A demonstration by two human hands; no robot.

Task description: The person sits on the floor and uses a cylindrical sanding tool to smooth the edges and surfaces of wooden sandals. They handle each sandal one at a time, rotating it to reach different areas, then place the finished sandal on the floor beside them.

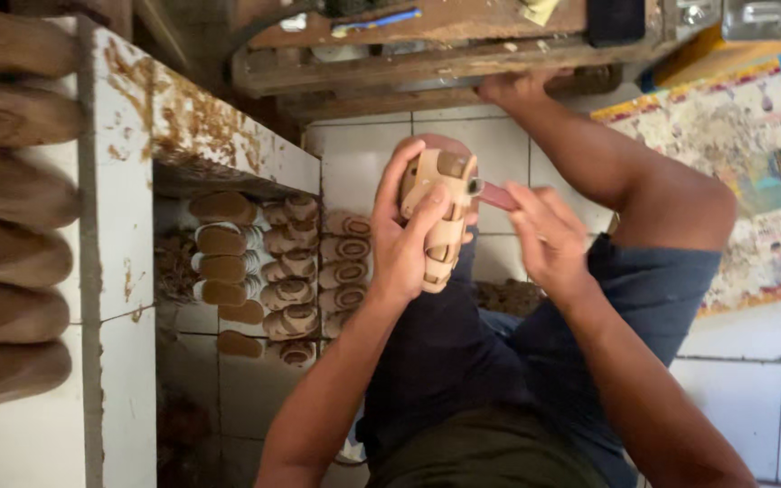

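My left hand (401,242) grips a tan strapped sandal upper (445,217) fitted over a shoe form, held upright above my knee. My right hand (546,237) pinches a small reddish tool (497,195) whose tip touches the sandal's upper right edge. Both hands are over my lap, with my dark blue shorts (499,334) beneath. My bare right leg (607,163) stretches out, its foot pressed against a wooden bench.
Rows of finished tan sandal parts (291,271) lie stacked on the tiled floor at left. Brown soles (11,235) line a white shelf (119,253) at far left. A wooden bench (427,54) spans the top. A colourful printed sheet (752,181) lies at right.
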